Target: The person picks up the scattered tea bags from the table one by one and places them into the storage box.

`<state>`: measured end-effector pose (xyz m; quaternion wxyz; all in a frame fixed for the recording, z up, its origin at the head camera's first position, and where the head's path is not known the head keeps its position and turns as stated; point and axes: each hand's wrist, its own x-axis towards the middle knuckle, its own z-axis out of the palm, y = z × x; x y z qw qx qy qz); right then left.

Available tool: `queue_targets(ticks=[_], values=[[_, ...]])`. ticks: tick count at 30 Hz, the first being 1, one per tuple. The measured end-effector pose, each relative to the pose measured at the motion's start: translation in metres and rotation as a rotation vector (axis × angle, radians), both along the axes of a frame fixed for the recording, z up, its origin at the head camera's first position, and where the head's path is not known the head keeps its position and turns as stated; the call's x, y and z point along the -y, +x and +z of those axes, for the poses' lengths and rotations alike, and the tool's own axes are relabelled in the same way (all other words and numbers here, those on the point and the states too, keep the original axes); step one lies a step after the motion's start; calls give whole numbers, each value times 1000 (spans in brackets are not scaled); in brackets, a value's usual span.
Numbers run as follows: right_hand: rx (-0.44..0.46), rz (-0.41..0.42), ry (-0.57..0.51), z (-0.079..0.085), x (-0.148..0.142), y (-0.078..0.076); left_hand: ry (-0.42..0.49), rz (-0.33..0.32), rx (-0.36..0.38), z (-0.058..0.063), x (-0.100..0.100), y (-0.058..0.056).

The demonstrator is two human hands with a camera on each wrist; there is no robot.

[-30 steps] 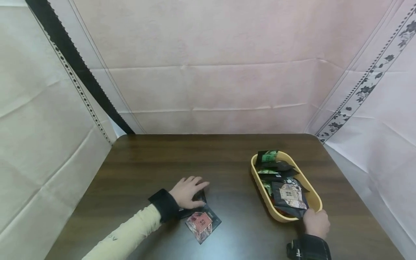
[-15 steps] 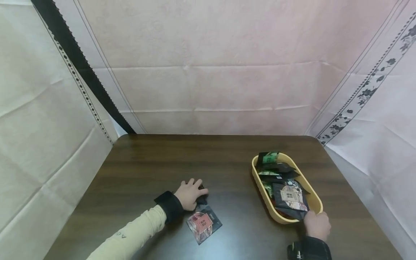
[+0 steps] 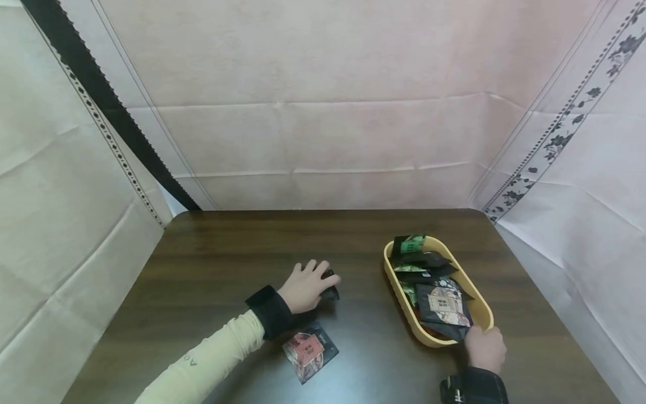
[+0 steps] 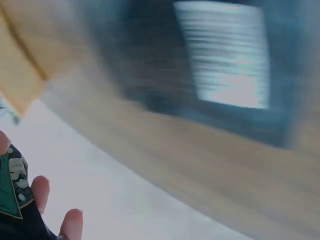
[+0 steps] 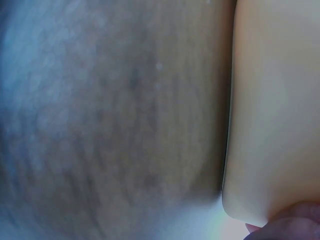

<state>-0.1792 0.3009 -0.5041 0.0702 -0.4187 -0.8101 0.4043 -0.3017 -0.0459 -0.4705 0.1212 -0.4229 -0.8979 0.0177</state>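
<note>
My left hand [image 3: 305,289] pinches a small black packet [image 3: 330,286] above the middle of the table; the left wrist view shows green and patterned print on this packet [image 4: 9,195]. Just below that hand lies a dark packet with a pink label [image 3: 310,352]. A blurred dark packet with a white printed panel [image 4: 227,55] fills the top of the left wrist view; whether it is the pink-labelled one I cannot tell. My right hand [image 3: 485,349] grips the near end of a yellow basket [image 3: 401,301] with several dark packets [image 3: 444,303] inside.
The brown wooden table [image 3: 242,247] has a rounded far edge. Pale cloth [image 3: 323,140] hangs behind it and at both sides. Green-labelled packets [image 3: 411,244] fill the far end of the basket.
My left hand has moved up and right with the black packet, away from the pink-labelled one, which now shows more fully. My right hand stays at the basket.
</note>
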Motion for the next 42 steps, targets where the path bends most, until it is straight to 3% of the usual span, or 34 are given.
queue_targets(ticks=[6, 11, 17, 23, 27, 35, 38, 42], values=[[0, -24, 6, -2, -2, -2, 61, -72, 56, 24, -56, -3], [-3, -32, 7, -1, 2, -1, 86, -115, 105, 36, -109, -4], [-14, -25, -1, -2, 7, -2, 132, -106, 212, 42, -164, -5], [-47, -38, 14, -3, 8, -1, 129, -131, 219, 41, -201, -6], [-65, -49, 30, -3, 3, 1, 102, -153, 209, 42, -211, -5], [-68, -41, 23, 1, 6, 1, 117, -167, 214, 37, -190, -4], [-59, -38, 15, 1, 5, 1, 94, -168, 181, 33, -180, -2], [-60, -48, 13, -1, 4, 0, 35, -185, 77, 27, -161, 6]])
